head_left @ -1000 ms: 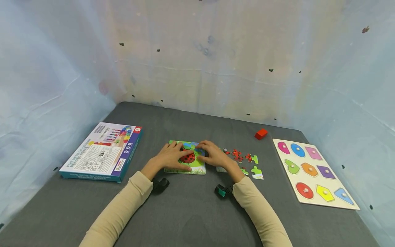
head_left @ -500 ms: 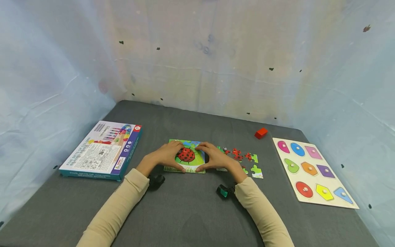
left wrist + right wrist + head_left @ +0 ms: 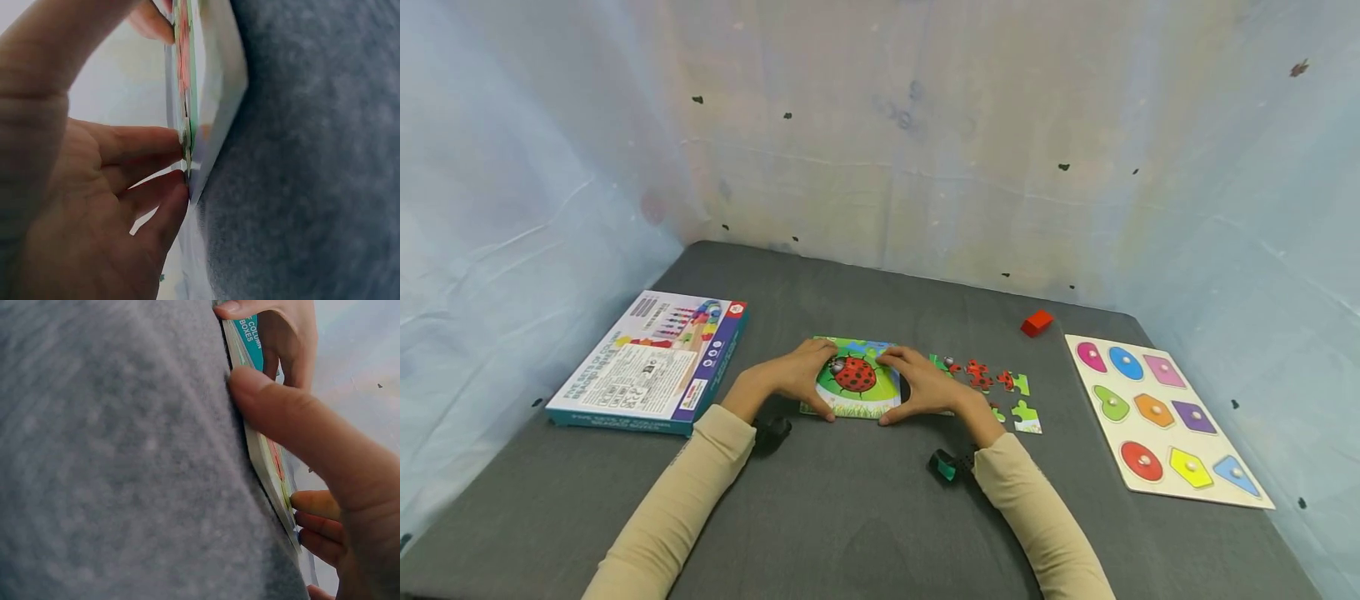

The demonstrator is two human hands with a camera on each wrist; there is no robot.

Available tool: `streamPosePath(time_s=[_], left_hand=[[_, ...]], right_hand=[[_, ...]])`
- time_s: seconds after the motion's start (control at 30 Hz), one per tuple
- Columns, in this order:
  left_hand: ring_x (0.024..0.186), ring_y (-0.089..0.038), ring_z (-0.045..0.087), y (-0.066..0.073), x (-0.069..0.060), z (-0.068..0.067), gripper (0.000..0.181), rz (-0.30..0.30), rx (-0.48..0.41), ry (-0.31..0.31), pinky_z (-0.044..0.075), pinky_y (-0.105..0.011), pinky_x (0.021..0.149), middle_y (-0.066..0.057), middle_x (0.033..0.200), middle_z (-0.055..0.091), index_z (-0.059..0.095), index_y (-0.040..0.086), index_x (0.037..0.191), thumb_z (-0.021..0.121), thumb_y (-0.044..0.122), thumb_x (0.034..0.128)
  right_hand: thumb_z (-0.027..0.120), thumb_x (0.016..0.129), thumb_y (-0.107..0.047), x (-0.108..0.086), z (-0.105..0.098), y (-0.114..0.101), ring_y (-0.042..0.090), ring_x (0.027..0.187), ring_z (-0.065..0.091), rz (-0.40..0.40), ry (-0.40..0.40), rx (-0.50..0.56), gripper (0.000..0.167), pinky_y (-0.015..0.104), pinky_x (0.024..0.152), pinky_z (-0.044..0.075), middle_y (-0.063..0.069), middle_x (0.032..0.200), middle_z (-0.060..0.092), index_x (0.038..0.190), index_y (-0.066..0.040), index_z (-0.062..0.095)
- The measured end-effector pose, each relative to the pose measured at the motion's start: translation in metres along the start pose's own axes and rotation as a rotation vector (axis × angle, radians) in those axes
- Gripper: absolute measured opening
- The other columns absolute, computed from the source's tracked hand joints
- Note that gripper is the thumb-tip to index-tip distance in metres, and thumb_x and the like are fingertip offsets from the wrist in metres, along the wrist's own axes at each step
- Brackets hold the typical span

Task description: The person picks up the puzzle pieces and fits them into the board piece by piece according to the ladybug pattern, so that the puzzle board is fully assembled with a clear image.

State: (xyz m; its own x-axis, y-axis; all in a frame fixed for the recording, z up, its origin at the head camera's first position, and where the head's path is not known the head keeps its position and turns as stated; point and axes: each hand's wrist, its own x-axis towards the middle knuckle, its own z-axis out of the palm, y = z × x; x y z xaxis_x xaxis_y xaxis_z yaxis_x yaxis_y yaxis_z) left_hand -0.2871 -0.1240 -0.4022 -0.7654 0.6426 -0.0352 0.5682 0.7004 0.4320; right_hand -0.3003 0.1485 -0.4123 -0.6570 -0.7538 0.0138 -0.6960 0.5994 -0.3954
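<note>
Both sleeves [image 3: 679, 500] are beige, both wrist cameras [image 3: 942, 467] black, the right one green-marked.

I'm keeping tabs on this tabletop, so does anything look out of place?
Mildly: loose red, green and white jigsaw pieces lie scattered by the right hand, and one small red rectangular block sits alone beyond them. Nothing looks spilled.

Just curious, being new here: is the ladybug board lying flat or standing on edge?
Lying flat: the ladybug board faces up between left hand and right hand, its thin edge along the grey cloth.
</note>
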Motion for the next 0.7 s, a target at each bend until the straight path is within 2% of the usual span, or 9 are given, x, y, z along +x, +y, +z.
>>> streamPosePath(time_s=[0.07, 0.2, 0.4, 0.7], left_hand=[[0.130, -0.036, 0.027, -0.0005, 0.0004, -0.0009, 0.103, 0.021, 0.020, 0.026, 0.026, -0.049, 0.106, -0.020, 0.139, 0.035, 0.038, -0.007, 0.135, 0.082, 0.049, 0.0618], [0.131, -0.035, 0.027, 0.0002, 0.0013, -0.0019, 0.102, 0.012, 0.052, 0.037, 0.026, -0.049, 0.107, -0.019, 0.141, 0.036, 0.040, -0.006, 0.135, 0.080, 0.053, 0.0625], [0.131, -0.035, 0.025, -0.0031, -0.0011, -0.0023, 0.102, -0.022, -0.010, -0.005, 0.027, -0.052, 0.105, -0.020, 0.143, 0.028, 0.037, -0.004, 0.140, 0.081, 0.050, 0.0645], [0.134, -0.035, 0.024, -0.0095, -0.0051, -0.0051, 0.094, -0.038, -0.061, -0.024, 0.024, -0.050, 0.107, -0.017, 0.144, 0.032, 0.040, -0.003, 0.135, 0.082, 0.044, 0.0655]], right_hand=[[0.078, 0.068, -0.051, -0.0005, -0.0007, 0.0013, 0.026, 0.133, 0.029, 0.005, 0.001, 0.011, 0.098, 0.046, 0.104, 0.031, 0.011, 0.146, 0.028, 0.145, -0.009, 0.033], [0.078, 0.069, -0.050, -0.0003, -0.0010, 0.0056, 0.026, 0.134, 0.028, 0.014, -0.003, 0.035, 0.098, 0.047, 0.104, 0.031, 0.011, 0.146, 0.027, 0.145, -0.010, 0.032], [0.078, 0.069, -0.050, 0.0008, -0.0013, 0.0070, 0.027, 0.135, 0.026, 0.004, -0.018, 0.038, 0.098, 0.047, 0.105, 0.030, 0.012, 0.147, 0.026, 0.145, -0.009, 0.031], [0.080, 0.069, -0.045, -0.0005, -0.0027, 0.0040, 0.029, 0.135, 0.026, -0.001, -0.023, 0.052, 0.098, 0.049, 0.105, 0.030, 0.014, 0.146, 0.025, 0.145, -0.007, 0.031]])
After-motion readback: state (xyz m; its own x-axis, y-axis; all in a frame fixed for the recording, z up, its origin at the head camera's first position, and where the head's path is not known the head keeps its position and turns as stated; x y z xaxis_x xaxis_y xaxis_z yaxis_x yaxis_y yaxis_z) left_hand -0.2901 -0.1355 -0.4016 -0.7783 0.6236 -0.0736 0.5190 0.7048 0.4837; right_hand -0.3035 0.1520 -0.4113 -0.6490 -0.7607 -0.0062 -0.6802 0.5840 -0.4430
